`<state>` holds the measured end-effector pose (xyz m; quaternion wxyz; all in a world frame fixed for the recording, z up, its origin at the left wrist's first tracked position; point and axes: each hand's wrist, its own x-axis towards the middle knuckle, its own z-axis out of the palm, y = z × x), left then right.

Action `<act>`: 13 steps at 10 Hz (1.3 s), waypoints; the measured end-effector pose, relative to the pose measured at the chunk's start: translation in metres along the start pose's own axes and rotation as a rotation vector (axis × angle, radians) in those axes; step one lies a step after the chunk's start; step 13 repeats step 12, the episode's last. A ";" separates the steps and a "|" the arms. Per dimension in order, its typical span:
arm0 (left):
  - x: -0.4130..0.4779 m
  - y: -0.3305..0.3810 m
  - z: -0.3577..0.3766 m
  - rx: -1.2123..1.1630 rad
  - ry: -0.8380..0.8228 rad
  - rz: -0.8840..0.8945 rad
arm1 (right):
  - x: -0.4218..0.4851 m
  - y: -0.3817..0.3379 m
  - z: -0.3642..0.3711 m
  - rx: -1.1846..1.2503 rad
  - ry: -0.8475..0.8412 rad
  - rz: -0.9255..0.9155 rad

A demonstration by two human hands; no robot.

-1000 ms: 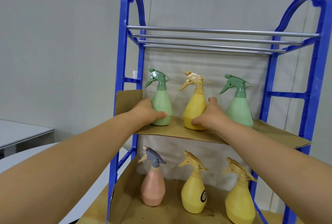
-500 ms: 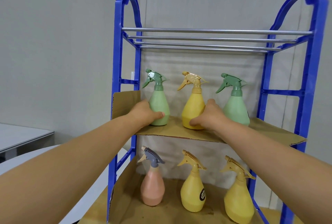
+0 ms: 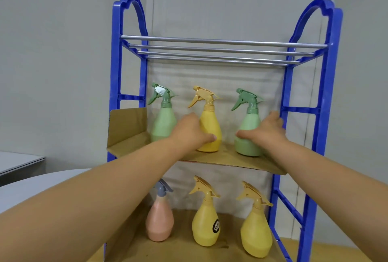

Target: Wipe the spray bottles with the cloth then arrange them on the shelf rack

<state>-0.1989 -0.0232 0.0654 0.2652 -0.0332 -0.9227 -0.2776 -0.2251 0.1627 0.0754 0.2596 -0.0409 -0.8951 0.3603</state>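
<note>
A blue shelf rack (image 3: 323,98) carries cardboard-lined shelves. On the middle shelf stand a green spray bottle (image 3: 162,123) at the left, a yellow spray bottle (image 3: 211,127) in the centre and a second green spray bottle (image 3: 247,133) at the right. My left hand (image 3: 190,131) grips the lower body of the yellow bottle. My right hand (image 3: 263,130) grips the right green bottle from its right side. Below stand a pink bottle (image 3: 159,219) and two yellow bottles (image 3: 206,226) (image 3: 255,232). No cloth is in view.
The top tier is bare metal rods (image 3: 210,51). A cardboard flap (image 3: 126,127) rises at the middle shelf's left end. A white round table (image 3: 31,188) and a grey desk (image 3: 19,161) lie to the left. A wall stands behind the rack.
My left hand moved from the left green bottle to the yellow one. My right hand moved from the yellow bottle to the right green one.
</note>
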 end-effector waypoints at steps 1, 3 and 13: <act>0.004 0.006 0.009 0.039 -0.054 -0.049 | 0.003 0.007 -0.004 0.065 -0.108 -0.028; 0.006 0.007 0.015 0.077 -0.023 -0.069 | 0.008 0.012 -0.014 0.023 -0.146 -0.054; -0.007 0.010 0.005 0.026 -0.012 -0.100 | -0.010 0.019 -0.026 0.054 -0.187 -0.026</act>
